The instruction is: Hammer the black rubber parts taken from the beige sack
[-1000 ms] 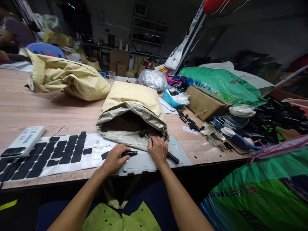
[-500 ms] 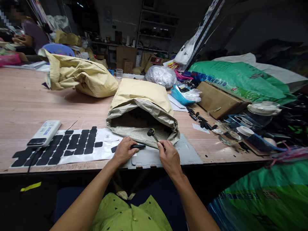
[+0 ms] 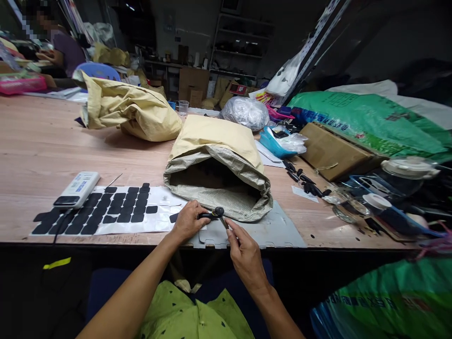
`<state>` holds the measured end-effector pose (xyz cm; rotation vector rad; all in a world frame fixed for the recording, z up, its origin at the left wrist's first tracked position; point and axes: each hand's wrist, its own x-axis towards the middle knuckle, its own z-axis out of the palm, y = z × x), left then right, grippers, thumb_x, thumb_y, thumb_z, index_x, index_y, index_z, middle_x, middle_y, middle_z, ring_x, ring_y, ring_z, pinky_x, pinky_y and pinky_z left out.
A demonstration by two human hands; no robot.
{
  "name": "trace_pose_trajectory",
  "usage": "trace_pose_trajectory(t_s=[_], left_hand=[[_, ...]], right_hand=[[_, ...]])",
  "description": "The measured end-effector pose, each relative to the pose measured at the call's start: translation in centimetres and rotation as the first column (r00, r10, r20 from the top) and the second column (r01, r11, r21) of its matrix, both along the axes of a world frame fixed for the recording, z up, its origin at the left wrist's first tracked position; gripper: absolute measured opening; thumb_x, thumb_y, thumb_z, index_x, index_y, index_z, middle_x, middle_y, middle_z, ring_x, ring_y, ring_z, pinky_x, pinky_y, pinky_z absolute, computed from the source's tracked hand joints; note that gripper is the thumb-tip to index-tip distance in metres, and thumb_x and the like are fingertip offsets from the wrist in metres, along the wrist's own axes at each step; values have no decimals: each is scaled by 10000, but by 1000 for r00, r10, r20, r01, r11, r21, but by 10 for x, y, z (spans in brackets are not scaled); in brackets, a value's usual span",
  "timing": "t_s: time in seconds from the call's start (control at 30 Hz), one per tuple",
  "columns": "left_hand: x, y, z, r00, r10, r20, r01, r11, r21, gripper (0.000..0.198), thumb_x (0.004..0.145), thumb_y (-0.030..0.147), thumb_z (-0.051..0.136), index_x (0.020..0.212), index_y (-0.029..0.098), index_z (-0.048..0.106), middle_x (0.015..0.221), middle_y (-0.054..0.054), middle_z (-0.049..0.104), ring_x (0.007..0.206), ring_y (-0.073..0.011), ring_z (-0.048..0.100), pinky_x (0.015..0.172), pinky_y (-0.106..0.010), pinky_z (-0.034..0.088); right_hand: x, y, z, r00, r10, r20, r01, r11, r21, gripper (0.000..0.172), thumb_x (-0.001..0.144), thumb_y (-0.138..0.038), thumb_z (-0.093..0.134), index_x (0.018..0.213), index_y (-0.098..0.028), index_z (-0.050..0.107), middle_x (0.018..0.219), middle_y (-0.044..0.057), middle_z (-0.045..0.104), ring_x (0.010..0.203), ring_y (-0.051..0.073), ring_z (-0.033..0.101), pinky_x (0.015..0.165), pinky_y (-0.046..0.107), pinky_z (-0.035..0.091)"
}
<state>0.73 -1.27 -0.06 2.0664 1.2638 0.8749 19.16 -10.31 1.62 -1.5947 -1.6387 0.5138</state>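
Observation:
My left hand (image 3: pixel 189 220) is closed on a slim black cylindrical piece (image 3: pixel 205 215), held low over a grey board (image 3: pixel 247 234). In my right hand (image 3: pixel 245 252) is a small hammer (image 3: pixel 225 223), gripped by its metal handle. The dark round hammer head is at the right end of the black piece; whether they touch I cannot tell. Just beyond both hands lies a yellow sack (image 3: pixel 219 134), its mouth gaping toward me and its inside dark. To the left, a white sheet (image 3: pixel 164 214) carries rows of black rounded-square stickers (image 3: pixel 106 207).
A white device (image 3: pixel 78 188) with a cable rests on the sticker sheet. Behind it is a second yellow sack (image 3: pixel 141 110). On the right are loose black pieces (image 3: pixel 303 181), a cardboard box (image 3: pixel 339 148) and clear containers (image 3: pixel 406 174). A person (image 3: pixel 65 49) sits at the far left.
My right hand has brought the hammer head down and left, to the end of the black piece. My left hand still holds that piece. The whole view has shifted slightly.

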Motion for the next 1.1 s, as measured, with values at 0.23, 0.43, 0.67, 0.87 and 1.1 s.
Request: trace_pose_trajectory(t_s=[0.23,0.43,0.67,0.87,1.1], left_hand=[[1,1,1,1000,8,-9,-8,999,-31,138,775,223,726,909,215,757,823,-25,584,860,-188,536,787,-318,426],[1,1,5,1000,1,-31,-3,998,-64,15,768,198,719,780,197,727,786,-14,554,825,-175,523,749,-301,406],[1,2,5,999,11,-37,-13,998,-56,123,754,219,732,875,208,742,820,-25,588,858,-195,540,782,-320,431],[0,-1,8,998,13,-60,-18,996,-83,141,762,235,717,896,194,734,846,-33,605,888,-210,550,783,-330,442],[-2,0,7,998,-9,-59,5,998,-64,135,776,246,699,901,194,710,869,-35,610,892,-210,541,790,-334,439]], right_hand=[[-4,2,7,1000,-2,26,2,1000,31,374,942,-345,461,1244,-234,653,1238,88,672,1138,224,633,978,377,517],[-16,2,7,996,66,56,-66,998,-10,376,950,-328,432,1239,-237,653,1196,84,688,1096,211,647,964,360,515],[2,32,9,980,-37,197,22,997,74,345,945,-341,435,1156,-222,680,1121,86,698,1021,214,638,888,331,491],[35,78,-2,766,-248,593,203,969,142,249,916,-263,505,1039,-198,712,898,67,670,833,193,540,757,309,370],[38,81,-24,682,-318,658,205,947,246,231,924,-280,500,1062,-210,672,897,46,619,825,183,477,743,311,288]])
